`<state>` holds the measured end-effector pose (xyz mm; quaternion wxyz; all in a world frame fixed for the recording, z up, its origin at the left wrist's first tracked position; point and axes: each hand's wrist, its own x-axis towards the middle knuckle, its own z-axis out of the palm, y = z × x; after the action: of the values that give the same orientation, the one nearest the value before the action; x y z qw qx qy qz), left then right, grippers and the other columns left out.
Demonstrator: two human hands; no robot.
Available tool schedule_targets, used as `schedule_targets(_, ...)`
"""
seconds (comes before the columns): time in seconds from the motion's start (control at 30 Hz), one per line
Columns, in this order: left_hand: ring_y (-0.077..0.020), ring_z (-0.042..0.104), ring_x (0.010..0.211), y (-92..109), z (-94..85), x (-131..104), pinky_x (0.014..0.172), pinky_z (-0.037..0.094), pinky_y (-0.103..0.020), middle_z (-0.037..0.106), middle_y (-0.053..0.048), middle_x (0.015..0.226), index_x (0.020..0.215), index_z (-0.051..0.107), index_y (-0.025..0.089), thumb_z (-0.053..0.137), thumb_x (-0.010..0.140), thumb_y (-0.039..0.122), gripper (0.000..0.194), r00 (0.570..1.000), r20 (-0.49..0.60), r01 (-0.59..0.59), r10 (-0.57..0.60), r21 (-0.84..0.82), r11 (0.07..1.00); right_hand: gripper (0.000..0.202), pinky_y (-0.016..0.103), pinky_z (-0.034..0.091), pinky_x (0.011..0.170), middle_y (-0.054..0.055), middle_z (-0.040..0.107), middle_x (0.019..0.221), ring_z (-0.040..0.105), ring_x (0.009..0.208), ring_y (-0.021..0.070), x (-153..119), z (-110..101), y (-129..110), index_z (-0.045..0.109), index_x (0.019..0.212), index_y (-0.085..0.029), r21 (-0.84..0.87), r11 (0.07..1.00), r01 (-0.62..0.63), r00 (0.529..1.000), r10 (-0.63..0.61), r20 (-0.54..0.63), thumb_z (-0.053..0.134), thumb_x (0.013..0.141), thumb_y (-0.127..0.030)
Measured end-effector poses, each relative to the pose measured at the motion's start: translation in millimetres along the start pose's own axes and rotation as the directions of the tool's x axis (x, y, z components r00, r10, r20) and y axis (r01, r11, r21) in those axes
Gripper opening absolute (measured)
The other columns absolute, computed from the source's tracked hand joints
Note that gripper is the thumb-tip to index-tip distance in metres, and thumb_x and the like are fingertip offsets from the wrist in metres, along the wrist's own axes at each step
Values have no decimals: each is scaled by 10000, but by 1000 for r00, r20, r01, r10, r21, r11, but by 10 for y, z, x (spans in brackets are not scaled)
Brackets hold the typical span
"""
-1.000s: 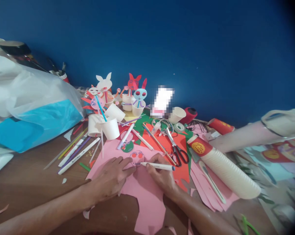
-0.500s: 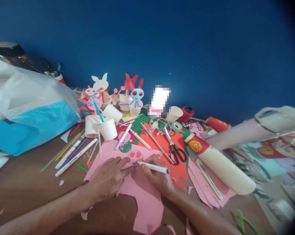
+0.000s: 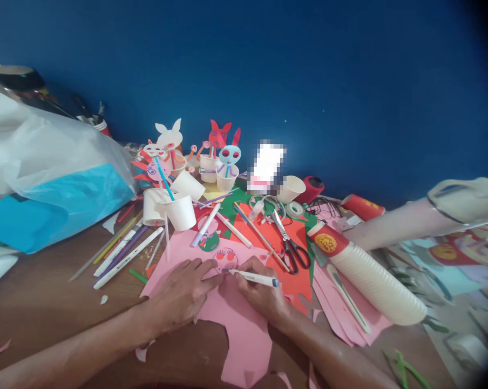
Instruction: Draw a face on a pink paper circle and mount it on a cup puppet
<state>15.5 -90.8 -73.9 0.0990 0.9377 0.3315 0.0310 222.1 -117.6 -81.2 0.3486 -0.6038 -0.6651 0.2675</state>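
Note:
My right hand [image 3: 260, 289] grips a white marker pen [image 3: 258, 278] with a blue end, its tip on a small round pink paper face [image 3: 226, 258]. The face has orange-red eyes, dark lashes and a dark mouth mark. My left hand [image 3: 191, 286] lies flat beside it, fingers stretched out and fingertips pressing on the face's lower left edge. Both hands rest over a large cut pink paper sheet [image 3: 246, 346]. Just behind the face sit a green and pink paper disc [image 3: 209, 241] and another marker [image 3: 206, 226].
Paper cups [image 3: 179, 212] with paper animal figures stand at the back. Scissors [image 3: 288, 243] lie on orange paper [image 3: 304, 283] to the right, near a stack of cups [image 3: 369, 275]. Several markers [image 3: 128, 258] lie left. Green-handled pliers [image 3: 401, 370] are front right, a plastic bag [image 3: 66, 140] far left.
The view has shifted slightly to one side. The marker tip stays at the face's mouth with only a small movement of the pen; my left hand keeps its place.

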Motion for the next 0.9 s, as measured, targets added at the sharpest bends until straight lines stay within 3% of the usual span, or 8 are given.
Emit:
schedule_targets(0.37, -259, 542, 1009, 3, 18, -3, 835, 458, -429, 530, -83, 1246, 1196, 561, 251, 430, 826, 28, 451, 999, -37, -6, 5, -8, 1000, 99, 210, 401, 449, -21, 614, 542, 555, 446, 120, -8, -2, -17, 542, 690, -215, 30, 998, 47, 999, -47, -6, 550, 789, -222)
schedule_targets(0.57, -259, 538, 985, -5, 14, -1, 832, 463, -429, 529, -86, 1227, 1205, 555, 249, 441, 830, 44, 442, 998, -56, -17, 18, 6, 1000, 112, 216, 395, 444, -33, 559, 545, 505, 465, 117, 19, -23, 8, 533, 707, -205, 287, 954, -86, 992, 110, -68, 575, 793, -264)
schedule_targets(0.73, -260, 527, 1006, -33, 54, -16, 848, 460, -430, 525, -91, 1241, 1204, 562, 242, 438, 816, 33, 458, 996, -77, -42, 43, 7, 999, 119, 251, 466, 547, -23, 581, 649, 566, 574, 137, 83, -61, 44, 527, 831, -210, 541, 838, -75, 964, 199, -176, 571, 842, -320)
schedule_targets(0.9, -245, 533, 983, -36, 62, -12, 846, 464, -412, 541, -80, 1223, 1195, 565, 252, 424, 797, 24, 480, 994, -100, -40, 40, -2, 999, 136, 281, 478, 596, -11, 581, 705, 573, 614, 152, 84, -62, 126, 532, 907, -227, 615, 783, -94, 970, 211, -119, 561, 876, -356)
